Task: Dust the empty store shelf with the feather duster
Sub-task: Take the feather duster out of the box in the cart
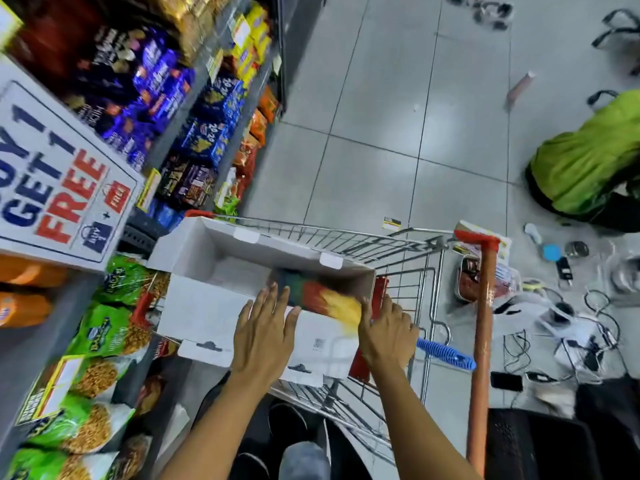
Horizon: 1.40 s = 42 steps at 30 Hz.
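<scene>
The feather duster (332,299) has a blurred green, red and yellow head lying inside a white cardboard box (214,271), which sits in a wire shopping cart (408,247). Its blue ribbed handle (446,355) sticks out to the right over the cart's edge. My right hand (388,330) is palm down over the duster's shaft, fingers curled around it between head and handle. My left hand (263,327) rests flat on the box's near flap with its fingers spread. The store shelves (194,109) on the left are full of snack packs; no empty shelf shows.
An orange-red pole (481,323) stands upright against the cart's right side. A "Buy 1 Get 1 Free" sign (59,178) juts out from the shelf at left. A crouching person in green (588,161) and loose cables and small items (568,327) occupy the tiled floor at right.
</scene>
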Tool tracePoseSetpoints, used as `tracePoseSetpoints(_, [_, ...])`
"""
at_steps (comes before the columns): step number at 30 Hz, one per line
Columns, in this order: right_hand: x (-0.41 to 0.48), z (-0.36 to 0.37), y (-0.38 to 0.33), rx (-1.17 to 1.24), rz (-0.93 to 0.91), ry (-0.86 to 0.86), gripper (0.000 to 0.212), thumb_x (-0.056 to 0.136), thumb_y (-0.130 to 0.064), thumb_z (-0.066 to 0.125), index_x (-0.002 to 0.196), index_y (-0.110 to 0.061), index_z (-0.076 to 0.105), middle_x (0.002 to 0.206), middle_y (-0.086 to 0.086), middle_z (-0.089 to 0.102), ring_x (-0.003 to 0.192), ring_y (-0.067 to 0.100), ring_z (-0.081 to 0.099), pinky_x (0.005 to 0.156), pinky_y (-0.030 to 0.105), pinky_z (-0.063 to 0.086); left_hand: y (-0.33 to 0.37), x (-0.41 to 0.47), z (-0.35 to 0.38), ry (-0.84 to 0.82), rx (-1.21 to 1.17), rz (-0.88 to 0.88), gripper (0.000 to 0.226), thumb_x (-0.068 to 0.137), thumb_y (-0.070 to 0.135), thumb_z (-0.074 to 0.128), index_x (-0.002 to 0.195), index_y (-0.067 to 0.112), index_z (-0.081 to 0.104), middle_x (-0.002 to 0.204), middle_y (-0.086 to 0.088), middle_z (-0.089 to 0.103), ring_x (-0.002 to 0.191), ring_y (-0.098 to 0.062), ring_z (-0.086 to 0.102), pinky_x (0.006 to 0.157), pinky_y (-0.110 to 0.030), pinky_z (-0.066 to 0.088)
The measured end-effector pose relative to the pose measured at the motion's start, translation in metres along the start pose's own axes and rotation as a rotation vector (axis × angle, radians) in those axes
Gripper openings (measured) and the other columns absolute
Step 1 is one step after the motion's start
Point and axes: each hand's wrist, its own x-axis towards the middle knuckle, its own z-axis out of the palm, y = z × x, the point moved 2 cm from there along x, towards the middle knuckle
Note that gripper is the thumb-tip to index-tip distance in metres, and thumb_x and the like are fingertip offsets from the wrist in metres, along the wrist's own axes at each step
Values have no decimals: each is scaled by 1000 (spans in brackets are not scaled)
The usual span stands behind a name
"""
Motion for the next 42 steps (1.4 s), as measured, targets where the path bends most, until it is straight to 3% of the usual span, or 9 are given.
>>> tracePoseSetpoints(2, [9,15,7,-88,19,-45,64,96,-57,20,134,-12,45,130,13,57,119,31,50,101,43,34,1,7,14,-19,5,35,93,75,62,-23,143,20,25,155,-2,24,144,-15,15,117,-35,11])
tracePoseSetpoints(7, [24,46,23,-216,34,-144,68,96,-58,17,128,-8,51,128,17,58,121,33,49,103,44,33,7,25,36,-41,75,89,56,96,44,17,144,16,23,156,-7,22,144,-20,15,117,-38,12])
tracePoseSetpoints(15, [36,54,21,-286,45,-203,55,99,-48,26,125,-9,55,125,13,56,115,31,53,95,39,36,10,37,44,-98,116,82,56,97,43,19,145,15,18,157,-9,16,145,-22,10,118,-39,9])
tracePoseSetpoints(19, [33,55,13,-197,92,-251,48,100,-43,32,121,-9,58,120,12,54,107,28,58,86,38,44,2,30,47,-98,109,69,56,96,44,18,145,16,20,157,-8,17,145,-21,11,117,-37,9])
tracePoseSetpoints(24, [24,51,2,-330,-31,-243,31,101,-33,38,115,-18,61,107,5,66,98,23,63,69,30,43,-9,20,47,-72,113,62,57,94,48,13,144,22,20,156,-8,20,145,-21,13,116,-38,12])
tracePoseSetpoints(28, [15,41,-4,-381,-12,-221,42,101,-41,34,111,-14,65,105,4,69,98,21,65,65,28,40,-18,10,35,-67,94,35,73,83,56,-3,144,24,22,156,-8,20,145,-21,13,116,-38,12])
tracePoseSetpoints(32, [11,18,-9,-377,6,-180,35,98,-37,44,110,-11,65,109,3,69,101,20,65,67,27,41,-24,0,17,-56,91,-5,56,94,48,15,144,24,21,156,-8,19,145,-21,11,116,-37,12])
tracePoseSetpoints(35, [5,-8,-16,-363,-26,-159,42,96,-43,46,113,-10,65,113,5,68,105,22,63,76,28,47,-19,-10,-4,-37,62,-26,54,95,47,17,144,24,21,157,-7,18,145,-20,11,116,-37,12])
tracePoseSetpoints(42, [-18,-98,-33,-367,-160,-38,51,92,-53,44,113,-11,66,114,5,67,105,22,63,77,29,47,-3,-36,-78,57,59,11,54,96,46,19,145,22,20,157,-6,16,145,-19,9,117,-37,10])
